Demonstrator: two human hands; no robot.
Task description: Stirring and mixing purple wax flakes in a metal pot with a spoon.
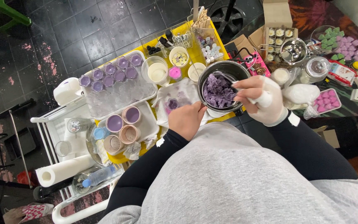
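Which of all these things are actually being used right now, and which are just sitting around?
In use:
- dark metal pot of purple crumbly stuff
- stirring tool in the right hand
- left hand beside the pot

Lying about:
- tray of purple moulds
- paper towel roll
- plastic bottle
- wooden sticks

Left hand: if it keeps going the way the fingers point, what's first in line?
Probably the small purple-filled cup on the stained cloth. The left hand points up-left toward it, with fingertips about at the cup. Depth is unclear from above, so contact can't be confirmed. The dark pot lies off to the right.
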